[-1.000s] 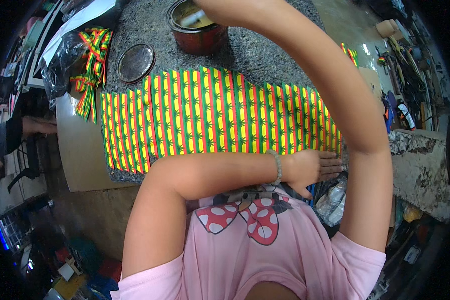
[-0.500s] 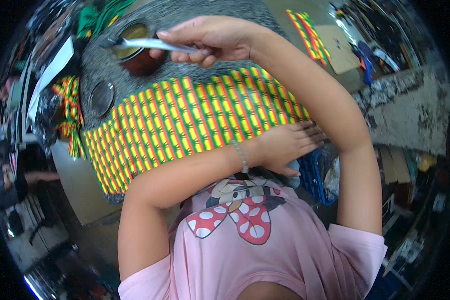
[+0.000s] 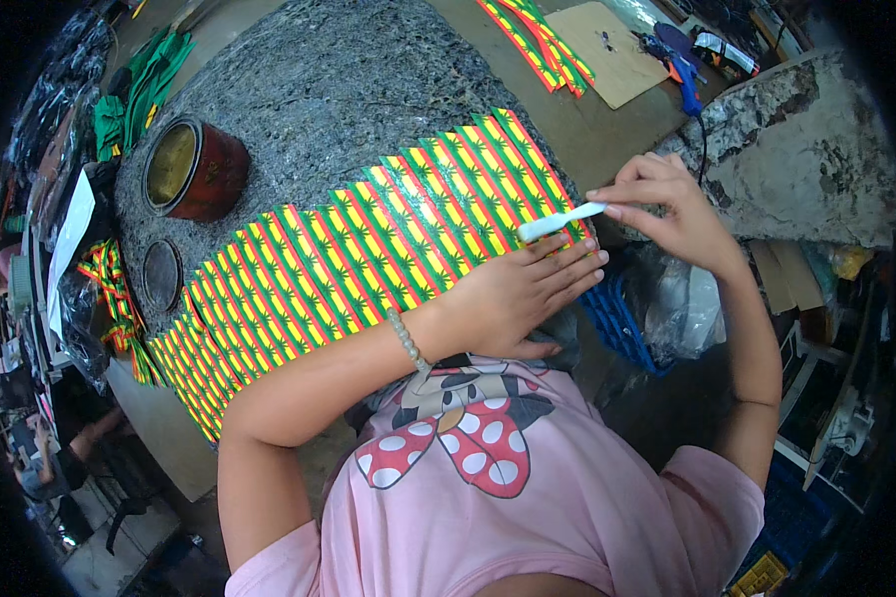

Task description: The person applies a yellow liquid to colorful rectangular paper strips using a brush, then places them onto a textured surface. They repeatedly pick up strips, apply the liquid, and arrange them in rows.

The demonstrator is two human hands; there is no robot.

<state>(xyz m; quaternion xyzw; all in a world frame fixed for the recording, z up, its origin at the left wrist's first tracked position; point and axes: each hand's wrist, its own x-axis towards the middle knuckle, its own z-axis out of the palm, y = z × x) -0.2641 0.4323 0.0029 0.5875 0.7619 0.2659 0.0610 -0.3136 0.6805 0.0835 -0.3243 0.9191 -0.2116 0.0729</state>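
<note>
1. Red tin can [image 3: 194, 169] stands open on the granite tabletop [image 3: 368, 90], its lid [image 3: 161, 275] lying nearby.
2. Striped green-yellow-red fabric [image 3: 348, 259] lies flat across the tabletop.
3. Left hand [image 3: 513, 294]: fingers spread, palm pressing the fabric's near edge.
4. Right hand [image 3: 672, 214]: grip pinched shut on a white brush [image 3: 560, 222], its tip at the fabric's right end.

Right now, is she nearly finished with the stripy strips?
Many striped strips already lie side by side. The left hand presses their right end flat while the right hand holds a white brush there. More strips wait farther back.
</note>
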